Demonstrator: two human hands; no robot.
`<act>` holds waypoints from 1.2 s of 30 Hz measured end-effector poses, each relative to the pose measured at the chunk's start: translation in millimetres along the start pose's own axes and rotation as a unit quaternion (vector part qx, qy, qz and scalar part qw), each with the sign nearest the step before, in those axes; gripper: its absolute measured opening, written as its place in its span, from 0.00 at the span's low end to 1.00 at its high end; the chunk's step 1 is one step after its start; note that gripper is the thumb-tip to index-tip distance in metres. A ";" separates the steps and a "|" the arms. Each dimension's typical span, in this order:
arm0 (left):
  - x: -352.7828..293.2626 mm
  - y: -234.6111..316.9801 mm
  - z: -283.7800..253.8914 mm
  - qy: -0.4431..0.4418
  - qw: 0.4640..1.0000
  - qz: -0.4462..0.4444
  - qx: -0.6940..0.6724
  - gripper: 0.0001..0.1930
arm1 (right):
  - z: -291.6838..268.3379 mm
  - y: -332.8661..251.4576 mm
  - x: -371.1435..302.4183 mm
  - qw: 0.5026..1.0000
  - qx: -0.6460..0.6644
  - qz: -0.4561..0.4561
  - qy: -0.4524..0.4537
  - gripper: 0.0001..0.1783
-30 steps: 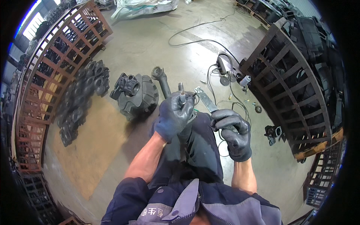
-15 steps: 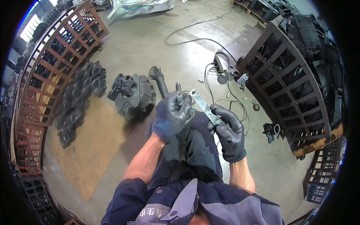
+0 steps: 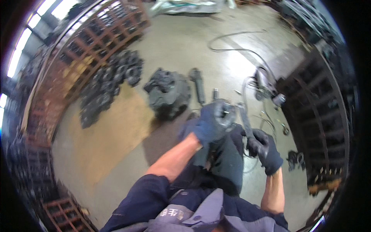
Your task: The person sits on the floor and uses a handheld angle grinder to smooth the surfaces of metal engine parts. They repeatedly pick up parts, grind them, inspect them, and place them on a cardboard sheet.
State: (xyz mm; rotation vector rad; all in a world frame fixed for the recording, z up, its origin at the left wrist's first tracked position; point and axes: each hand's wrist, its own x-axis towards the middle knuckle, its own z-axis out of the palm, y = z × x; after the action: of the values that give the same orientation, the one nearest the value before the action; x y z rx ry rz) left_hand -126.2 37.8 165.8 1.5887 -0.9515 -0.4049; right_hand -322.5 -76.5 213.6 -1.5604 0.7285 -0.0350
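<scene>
My left hand (image 3: 218,118), in a dark work glove, is closed round a small shiny metal cylindrical part (image 3: 227,111), mostly hidden and blurred here. My right hand (image 3: 263,149), gloved too, grips the lower end of a flat metal strip (image 3: 244,119) that points up and away. The strip's far end is beside my left fist, and I cannot tell whether they touch. Just beyond the left hand stands a short metal rod end (image 3: 215,94). A dark long-handled tool (image 3: 198,87) lies on the floor past it, left of the rod.
Left of my legs, a bulky black casting (image 3: 168,96) sits by a tan sheet (image 3: 112,139) and rows of black parts (image 3: 110,83). Metal crates (image 3: 62,83) line the left; another crate (image 3: 315,116) bounds the right. A corded power tool (image 3: 262,79) and cables (image 3: 247,49) lie ahead-right.
The whole view has swung, so floor items appear shifted right. The strip is turned more upright, and my right hand is further from the left. Both hands keep their hold.
</scene>
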 end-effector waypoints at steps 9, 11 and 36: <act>-6.1 7.8 -5.9 0.030 0.998 0.034 0.042 0.11 | 45.5 27.8 19.8 0.993 -0.023 -0.067 0.097 0.21; -6.2 9.8 -9.8 0.010 0.999 0.025 0.029 0.11 | 44.7 33.4 22.5 0.990 -0.028 -0.082 0.109 0.19; 9.6 -18.5 -44.2 0.020 0.960 -0.089 -0.265 0.08 | 14.5 13.5 143.5 0.849 -0.358 -0.386 0.028 0.20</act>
State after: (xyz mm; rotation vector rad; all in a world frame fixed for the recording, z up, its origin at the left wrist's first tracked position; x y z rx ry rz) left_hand -82.3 59.1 162.2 1.1838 -0.6010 -0.6873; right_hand -207.9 -129.1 142.2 -2.5075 0.0822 -0.4508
